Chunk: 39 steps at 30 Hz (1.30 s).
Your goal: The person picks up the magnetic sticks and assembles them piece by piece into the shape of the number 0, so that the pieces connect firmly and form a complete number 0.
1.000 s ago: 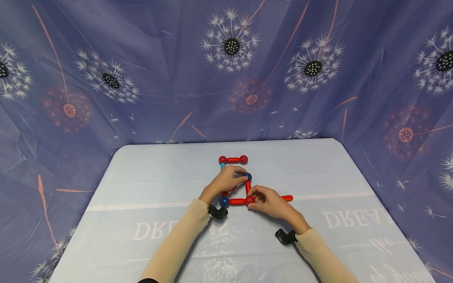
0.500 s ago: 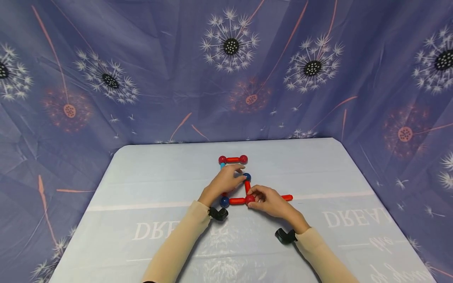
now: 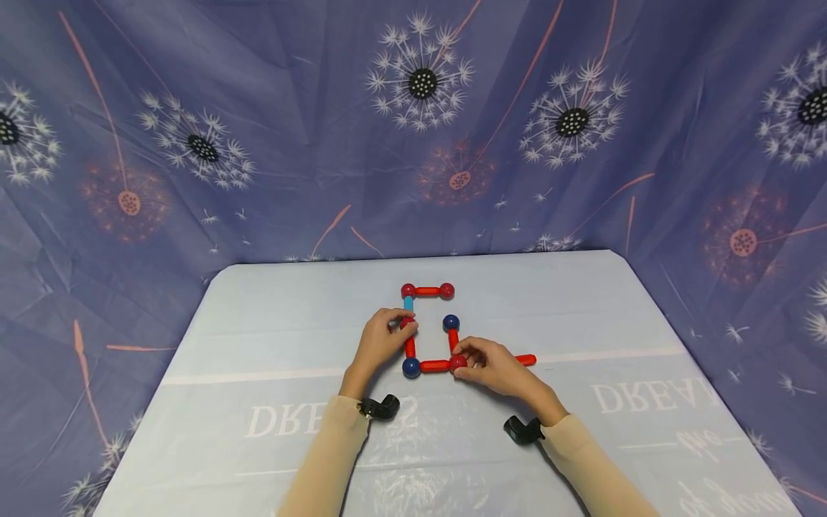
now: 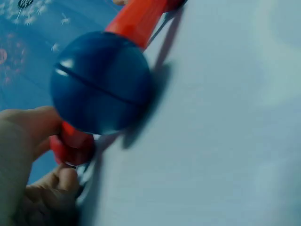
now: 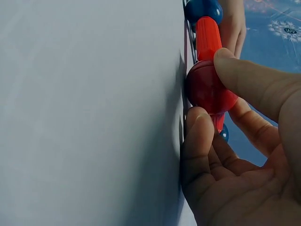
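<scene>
In the head view, a flat figure of balls and rods lies on the table. My left hand [image 3: 377, 343] pinches a red ball [image 4: 73, 151] on the figure's left side, between a light-blue rod [image 3: 408, 304] and a red rod [image 3: 410, 347]. Below it sits a blue ball [image 3: 411, 368], large in the left wrist view. From there a red rod [image 3: 435, 366] leads to another red ball [image 5: 207, 87], which my right hand [image 3: 494, 368] pinches between thumb and fingers. A red rod [image 3: 454, 341] rises from that ball to a second blue ball [image 3: 451, 322].
At the figure's far end, a red rod [image 3: 427, 291] joins two red balls, the right one [image 3: 447, 291] at its end. Another red rod [image 3: 526, 360] shows beyond my right hand. A patterned purple cloth [image 3: 291, 143] hangs behind the pale table [image 3: 258, 323].
My left hand has left the blue ball at the upper right and moved left to the red ball on the left side. The right hand stays on its red ball.
</scene>
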{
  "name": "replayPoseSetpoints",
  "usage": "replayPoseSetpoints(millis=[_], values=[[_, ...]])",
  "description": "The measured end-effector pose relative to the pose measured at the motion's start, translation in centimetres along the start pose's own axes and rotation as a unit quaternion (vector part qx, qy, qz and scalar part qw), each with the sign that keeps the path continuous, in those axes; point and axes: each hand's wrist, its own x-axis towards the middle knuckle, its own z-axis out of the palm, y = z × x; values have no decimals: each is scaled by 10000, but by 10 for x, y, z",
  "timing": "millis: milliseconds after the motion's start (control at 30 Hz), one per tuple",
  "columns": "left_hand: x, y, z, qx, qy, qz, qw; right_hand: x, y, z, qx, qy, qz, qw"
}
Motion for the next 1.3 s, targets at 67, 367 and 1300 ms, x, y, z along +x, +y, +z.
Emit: replayPoseSetpoints(millis=[67,367,1300], values=[[-2,-3,3,-63,88,-179,9998,0,0,0,-10,11,13,10000],[-5,-8,-1,-587,17,-470,9972,-4,-3,-2,-63,-94,-95,9999],[-3,-12,-9,-1474,-547,-728,9849,-39,22,-79,-877,151,246,9957]])
